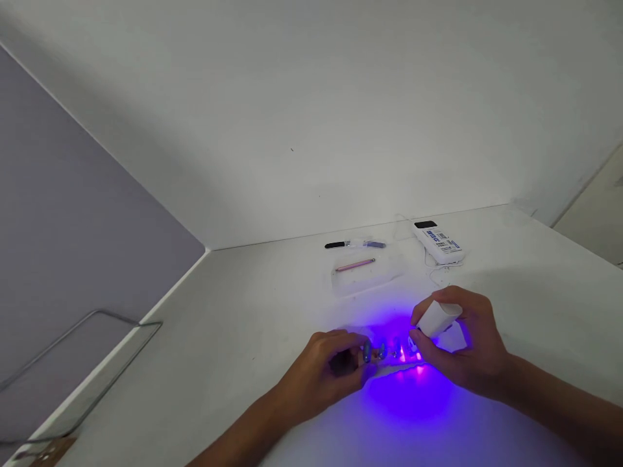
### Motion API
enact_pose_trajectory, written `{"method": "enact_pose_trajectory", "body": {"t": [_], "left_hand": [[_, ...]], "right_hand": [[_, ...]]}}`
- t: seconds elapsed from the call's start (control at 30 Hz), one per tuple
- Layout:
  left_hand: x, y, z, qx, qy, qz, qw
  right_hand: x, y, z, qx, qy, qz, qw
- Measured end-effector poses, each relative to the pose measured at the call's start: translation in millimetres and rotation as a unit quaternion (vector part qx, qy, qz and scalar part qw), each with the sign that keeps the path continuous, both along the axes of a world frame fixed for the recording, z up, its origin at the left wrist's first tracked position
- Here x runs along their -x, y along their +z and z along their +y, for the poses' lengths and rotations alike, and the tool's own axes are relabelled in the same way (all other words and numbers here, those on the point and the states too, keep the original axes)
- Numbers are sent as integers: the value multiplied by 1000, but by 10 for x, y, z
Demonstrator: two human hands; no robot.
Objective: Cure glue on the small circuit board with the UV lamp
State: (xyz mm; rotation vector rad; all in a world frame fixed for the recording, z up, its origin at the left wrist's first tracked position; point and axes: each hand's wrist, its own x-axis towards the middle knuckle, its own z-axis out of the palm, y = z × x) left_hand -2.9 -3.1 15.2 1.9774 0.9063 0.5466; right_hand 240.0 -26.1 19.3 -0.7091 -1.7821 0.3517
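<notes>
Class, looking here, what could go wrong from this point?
The white lamp in the right hand is close to the small dark pieces, so a slip might knock one. The left hand is at the row's left end; a twitch could shift it. Its fingers might catch the purple light.

White rounded plastic lamp (438,318), smooth and matt, small glossy blue-grey pieces (367,351) left of it, smooth matt white tabletop (243,311), slim pink pen (355,265) with metallic sheen, far-right white plastic block-shaped device (442,244) — glossy black panel (426,224), bent grey metal-looking rod (114,314) at left
</notes>
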Motion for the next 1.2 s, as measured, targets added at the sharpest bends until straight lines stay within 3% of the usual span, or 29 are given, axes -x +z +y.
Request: {"method": "enact_pose_trajectory", "body": {"t": [0.53,0.97,1.2], "left_hand": [[0,-19,12,11,0,-2,1000],[-23,-4,20,53,17,-8,998],[2,-67,22,63,31,-29,997]], "right_hand": [[19,40,17,-23,-6,-4,1000],[16,64,8,5,-5,9,1000],[8,66,-2,26,-2,11,1000]]}}
